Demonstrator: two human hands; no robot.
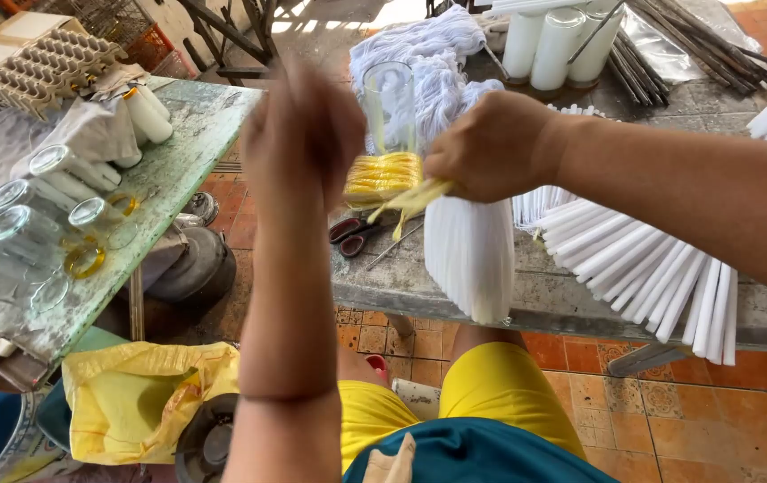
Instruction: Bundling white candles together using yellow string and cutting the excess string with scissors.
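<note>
My right hand (489,148) grips the top of a bundle of thin white candles (470,255) that hangs down over the table edge, with yellow plastic string (408,199) trailing from my fist. My left hand (301,125) is raised in front of me, blurred by motion, fingers up; whether it holds the string's other end is unclear. Just behind the hands lies a roll of yellow string (383,174) with a clear glass (390,105) standing over it.
Loose white candles (643,268) fan over the grey table (419,286) at right, red-handled scissors (352,234) lie near the roll. Thick white candles (555,45) and white wick yarn (433,54) sit at back. Glass jars (26,233) cover the left table. A yellow bag (133,402) lies below.
</note>
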